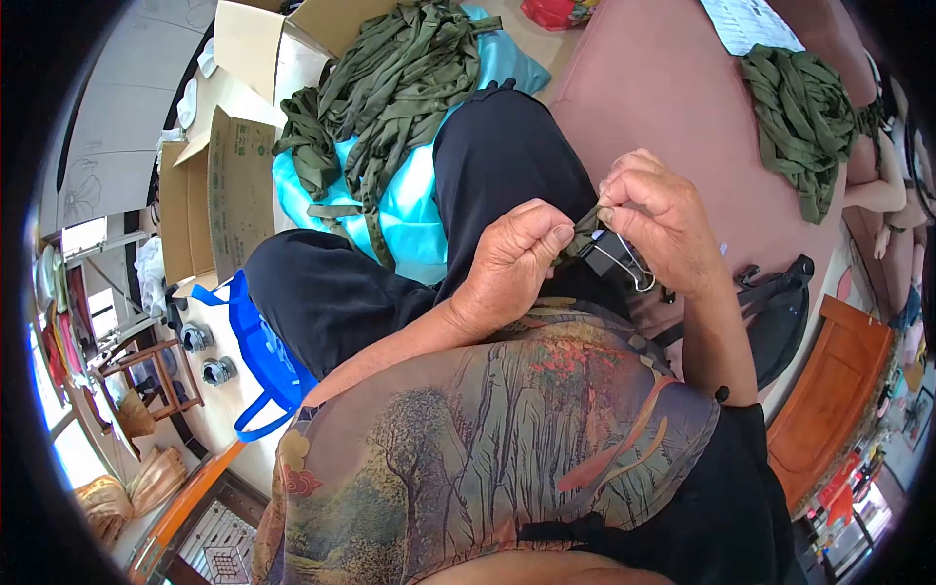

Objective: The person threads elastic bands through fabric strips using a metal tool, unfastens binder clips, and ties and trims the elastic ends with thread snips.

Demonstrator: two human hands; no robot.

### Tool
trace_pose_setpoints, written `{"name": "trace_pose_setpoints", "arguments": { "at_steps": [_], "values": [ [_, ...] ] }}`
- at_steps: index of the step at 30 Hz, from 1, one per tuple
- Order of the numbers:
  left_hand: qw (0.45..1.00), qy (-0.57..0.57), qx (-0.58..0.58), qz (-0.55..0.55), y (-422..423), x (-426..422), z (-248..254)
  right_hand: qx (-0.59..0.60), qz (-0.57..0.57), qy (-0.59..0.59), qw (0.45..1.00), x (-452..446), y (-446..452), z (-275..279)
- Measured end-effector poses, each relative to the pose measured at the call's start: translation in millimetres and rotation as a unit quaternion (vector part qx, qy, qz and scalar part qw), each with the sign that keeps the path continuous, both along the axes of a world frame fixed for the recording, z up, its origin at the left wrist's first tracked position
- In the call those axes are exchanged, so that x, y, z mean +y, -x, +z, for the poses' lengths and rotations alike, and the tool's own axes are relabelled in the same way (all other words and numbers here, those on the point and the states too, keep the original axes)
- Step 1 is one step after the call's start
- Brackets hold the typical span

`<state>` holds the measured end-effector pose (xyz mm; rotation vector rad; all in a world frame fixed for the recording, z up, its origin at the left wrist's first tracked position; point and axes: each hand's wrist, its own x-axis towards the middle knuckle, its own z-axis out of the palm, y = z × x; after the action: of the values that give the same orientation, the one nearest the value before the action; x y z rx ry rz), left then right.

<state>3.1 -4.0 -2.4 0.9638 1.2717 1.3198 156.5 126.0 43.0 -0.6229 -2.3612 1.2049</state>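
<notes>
My left hand [517, 252] is closed, thumb and fingers pinching a short end of dark green fabric strip [577, 244] in front of my lap. Close beside it, my right hand [663, 219] pinches the same strip from the other side, fingertips together. Just below the fingers hangs a black binder clip [609, 255] with silver wire handles; whether it grips the fabric I cannot tell. A large heap of green fabric strips [409, 78] lies on a shiny turquoise bag [409, 210] by my knees.
Another green bundle [801, 122] rests on the pink sofa [673, 107], near a printed paper sheet [751, 24]. An open cardboard box [239, 185] and a blue tote bag [255, 341] stand to the left. A black bag [780, 317] lies at the right.
</notes>
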Motion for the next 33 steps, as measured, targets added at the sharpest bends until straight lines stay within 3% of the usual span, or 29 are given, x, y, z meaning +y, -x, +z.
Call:
{"name": "trace_pose_setpoints", "arguments": {
  "at_steps": [5,8,9,11,14,19,23,27,33],
  "values": [
    [0.992,0.119,-0.043,0.010,3.7,2.9,13.4,-0.056,0.030,0.127,0.990,13.0,-0.2,-5.1],
    [0.980,0.102,-0.149,0.078,12.6,14.9,20.6,0.074,-0.131,-0.061,0.987,4.8,15.1,5.4],
    [0.963,0.053,-0.243,0.109,15.7,22.1,18.2,0.094,-0.175,-0.102,0.975,2.5,16.6,10.7],
    [0.938,0.030,-0.318,0.135,22.9,32.8,29.2,0.075,-0.233,-0.120,0.962,-5.6,4.3,24.4],
    [0.917,0.005,-0.374,0.134,27.0,40.5,37.8,-0.042,-0.150,0.011,0.988,-35.6,-3.0,36.8],
    [0.901,0.001,-0.415,0.130,19.6,37.4,33.1,-0.092,-0.150,-0.018,0.984,-56.6,11.4,3.6],
    [0.906,0.044,-0.398,0.136,17.0,24.3,31.0,-0.063,-0.146,-0.035,0.987,-60.4,13.1,-5.8],
    [0.954,0.147,-0.218,0.144,48.3,5.5,24.4,-0.051,-0.096,-0.095,0.990,-53.1,5.2,-0.3],
    [0.970,0.168,-0.127,0.121,67.4,2.4,22.8,-0.036,-0.071,-0.046,0.996,-50.5,-0.1,-1.4]
  ]
}}
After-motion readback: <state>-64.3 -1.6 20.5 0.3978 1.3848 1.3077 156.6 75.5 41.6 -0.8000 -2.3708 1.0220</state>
